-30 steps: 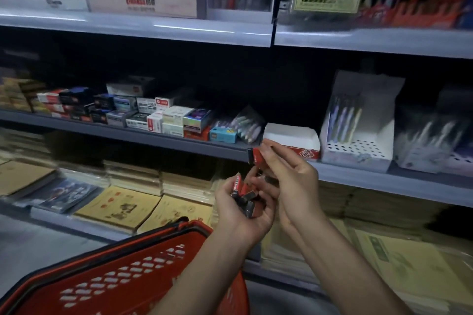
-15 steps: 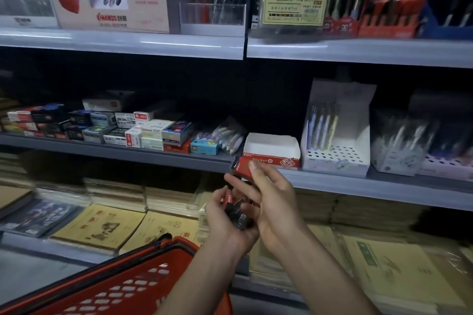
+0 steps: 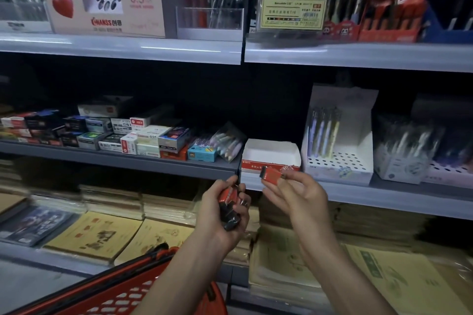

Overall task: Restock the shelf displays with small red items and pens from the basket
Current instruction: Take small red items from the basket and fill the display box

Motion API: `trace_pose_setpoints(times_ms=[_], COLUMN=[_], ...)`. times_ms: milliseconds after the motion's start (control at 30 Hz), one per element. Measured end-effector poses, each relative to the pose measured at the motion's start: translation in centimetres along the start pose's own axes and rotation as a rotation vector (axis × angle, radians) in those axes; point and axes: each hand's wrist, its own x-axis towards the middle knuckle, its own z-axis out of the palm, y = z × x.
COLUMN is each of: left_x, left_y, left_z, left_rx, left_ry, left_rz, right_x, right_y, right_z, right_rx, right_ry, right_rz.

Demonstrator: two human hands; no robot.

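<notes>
While the red basket point(image 3: 143, 286) sits low and well to the left of the white-and-red display box point(image 3: 271, 155), your left hand point(image 3: 217, 210) waits below the box's left corner. Its fingers are curled round a clutch of small red items point(image 3: 229, 201).

Just in front of the box's red front panel is the single red item point(image 3: 272, 176). Its long axis runs roughly along that panel, dipping slightly to the right. The fingertips of your right hand point(image 3: 299, 197), below and right of the box's middle, pinch it by its right end. That hand is the nearer one, and the box's open top lies above and behind the item, so I judge the move to be up and over the front wall.

Half a second ago the item was at the box's left front corner and your hands overlapped. Now they are apart, and the item has slid along to mid-panel.
</notes>
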Motion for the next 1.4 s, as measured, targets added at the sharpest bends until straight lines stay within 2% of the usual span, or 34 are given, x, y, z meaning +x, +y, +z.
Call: trace_pose_setpoints(times_ms=[100, 133, 233, 300, 367, 467, 700, 1000, 1067, 1133, 1267, 1333, 1400], left_x=[1.3, 1.8, 3.2, 4.7, 6.1, 7.4, 8.4, 7.6, 6.6, 5.3, 2.3, 0.6, -0.7], left_y=[1.4, 1.8, 2.7, 3.0, 2.9, 2.6, 3.6, 4.9, 5.0, 5.0, 4.7, 4.4, 4.1], left_z=[0.6, 0.9, 2.2, 2.5, 2.4, 2.2, 1.7, 2.5, 2.1, 1.8, 1.2, 0.9, 0.4], left_rx=[0.215, 0.377, 1.059, 1.472, 1.816, 2.023, 1.924, 1.71, 1.516, 1.199, 0.617, 0.453, 0.4], left_ry=[-0.006, 0.013, 0.132, 0.165, 0.188, 0.193, 0.154, -0.026, -0.082, -0.059, -0.037, -0.077, -0.095], left_rz=[0.137, 0.208, 0.486, 0.661, 0.736, 0.76, 0.76, 0.617, 0.566, 0.487, 0.179, 0.061, 0.028], right_x=[2.6, 3.8, 8.3, 11.6, 14.5, 17.1, 20.3, 19.7, 18.4, 16.3, 10.6, 7.7, 5.1], right_y=[-1.2, -1.5, -1.8, -1.4, -0.6, 0.7, 3.0, 2.2, 1.2, 0.2, -1.6, -2.2, -2.6], right_z=[-0.3, -0.3, 0.2, 0.7, 1.4, 2.6, 2.9, 2.9, 2.8, 2.5, 2.5, 3.2, 3.8], right_rx=[-0.247, -0.375, -0.845, -1.088, -1.277, -1.448, -1.377, -1.416, -1.382, -1.335, -1.087, -1.002, -0.924], right_ry=[0.04, 0.05, 0.026, 0.0, -0.031, -0.104, -0.218, -0.391, -0.353, -0.31, -0.36, -0.373, -0.416], right_rz=[-0.193, -0.28, -0.482, -0.516, -0.483, -0.427, -0.334, -0.272, -0.324, -0.405, -0.445, -0.422, -0.352])
